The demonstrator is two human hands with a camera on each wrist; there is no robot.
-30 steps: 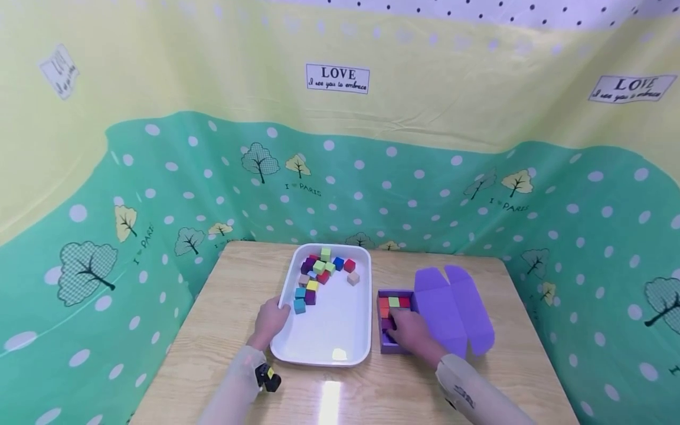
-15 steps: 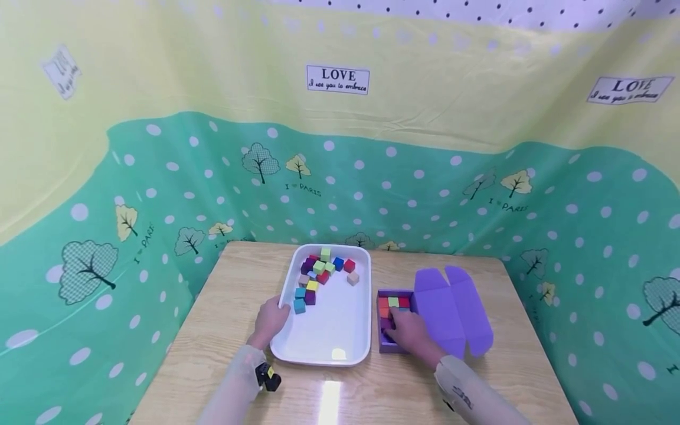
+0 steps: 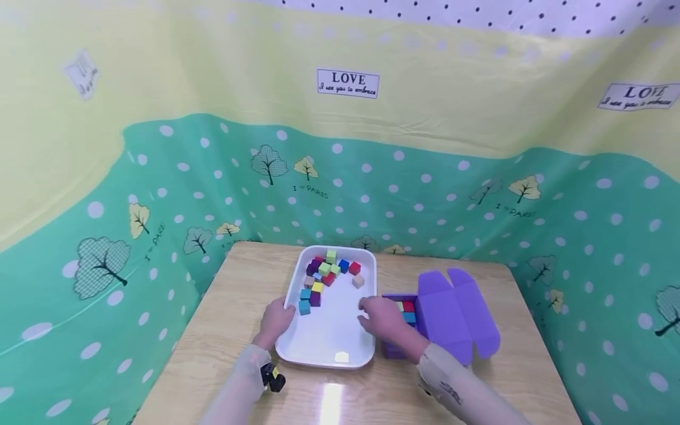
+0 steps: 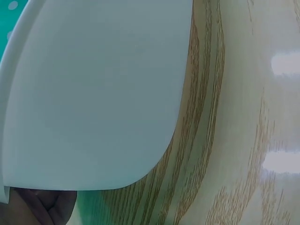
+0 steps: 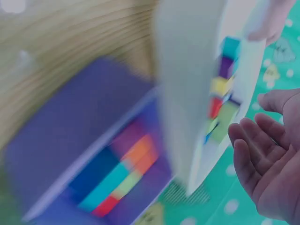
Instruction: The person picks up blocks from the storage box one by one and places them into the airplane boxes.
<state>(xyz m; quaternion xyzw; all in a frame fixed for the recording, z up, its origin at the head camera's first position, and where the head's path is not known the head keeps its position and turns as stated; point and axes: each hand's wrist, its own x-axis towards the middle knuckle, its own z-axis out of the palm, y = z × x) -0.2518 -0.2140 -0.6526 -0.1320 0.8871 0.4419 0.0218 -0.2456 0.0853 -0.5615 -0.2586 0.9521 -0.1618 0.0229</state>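
Note:
My left hand [image 3: 276,320] grips the left rim of a white tray [image 3: 334,333], its fingers curled under the edge in the left wrist view. Several coloured cubes lie in the tray's far left part, among them a teal cube [image 3: 304,307], a yellow cube [image 3: 317,287] and light green ones. A tan cube [image 3: 358,281] sits apart near the right side. My right hand [image 3: 383,319] hovers over the tray's right rim with loosely bent fingers, holding nothing. Right of the tray stands a purple box [image 3: 393,352] with rows of cubes inside, partly hidden by that hand.
The purple box's lid [image 3: 443,319] lies folded open to the right. Everything rests on a wooden table [image 3: 223,307]. A green and yellow printed cloth [image 3: 366,177] hangs around its back and sides.
My right hand has come out of the purple box and moved left to the tray's right rim. The left hand keeps its grip. The head view has shifted slightly.

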